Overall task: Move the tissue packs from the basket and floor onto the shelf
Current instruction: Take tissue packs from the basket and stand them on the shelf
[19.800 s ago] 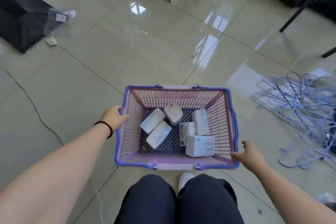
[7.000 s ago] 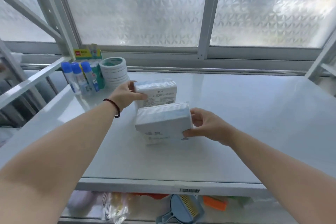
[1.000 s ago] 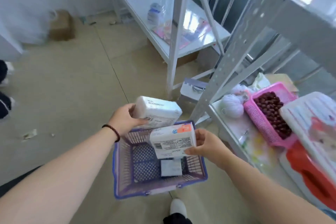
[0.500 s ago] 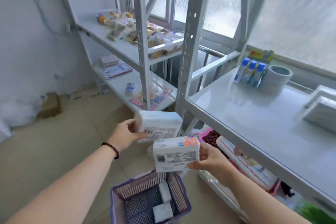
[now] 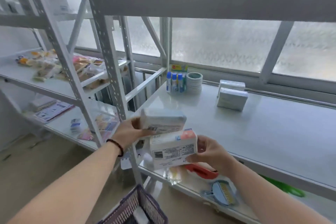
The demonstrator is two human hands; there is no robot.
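My left hand [image 5: 129, 131] grips a white tissue pack [image 5: 164, 122] by its left end. My right hand [image 5: 211, 151] holds a second white pack with an orange corner [image 5: 173, 148] by its right end, just below the first. Both packs hover at the front left corner of the white shelf [image 5: 254, 132]. Two more tissue packs [image 5: 231, 94] lie one behind the other at the back of that shelf. The purple basket [image 5: 138, 207] stands on the floor below my arms, only its corner showing.
Blue-capped glue sticks [image 5: 175, 82] and a stack of tape rolls [image 5: 194, 82] stand at the shelf's back left. A perforated white upright [image 5: 111, 71] rises left of the packs. Lower shelf holds a blue brush [image 5: 221, 192] and a red item [image 5: 201, 170].
My view has lifted from the basket to the shelf. Both hands have carried their packs up and to the right, to the shelf's front corner.
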